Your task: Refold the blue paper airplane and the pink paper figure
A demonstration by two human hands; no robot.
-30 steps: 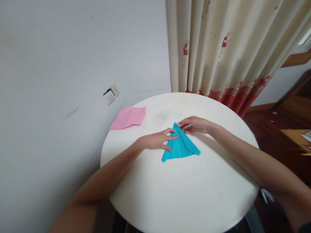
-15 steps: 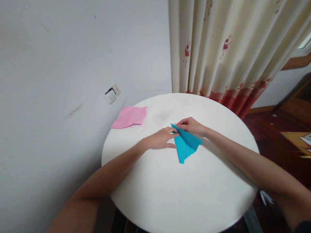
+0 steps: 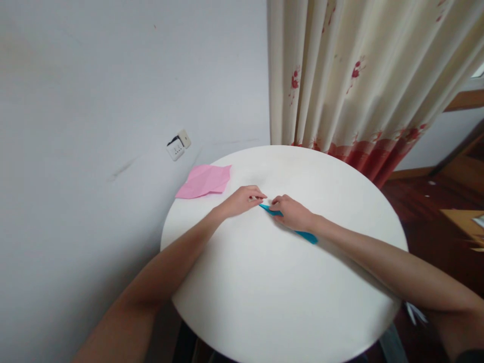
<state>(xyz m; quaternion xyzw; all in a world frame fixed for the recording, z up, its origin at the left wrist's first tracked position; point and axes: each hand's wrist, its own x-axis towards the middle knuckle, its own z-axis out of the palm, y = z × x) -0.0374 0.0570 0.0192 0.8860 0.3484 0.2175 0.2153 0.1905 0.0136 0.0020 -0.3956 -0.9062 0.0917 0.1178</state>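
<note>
A blue sheet of paper [image 3: 307, 237], now a narrow slanting strip, lies low over the white round table [image 3: 280, 292]. Across its middle is my right hand [image 3: 293, 213], fingers closed round the paper and covering much of it. Only the pointed upper-left end and the wider lower-right end show. Just beyond the pointed end, my left hand [image 3: 245, 200] has its fingers stretched out with a gap between them. It is very near the tip and does not appear to grip it.
A creased pink sheet of paper [image 3: 206, 180] lies at the table's back left, near the wall. A wall socket [image 3: 176, 149] is above it. Behind the table hangs a cream and red curtain [image 3: 351, 101]. A wooden surface [image 3: 461, 224] stands at the far right.
The blue paper has gone from a spread triangle to a narrow strip. My right hand has moved nearer and over its middle. My left hand has let go and shifted up and left.
</note>
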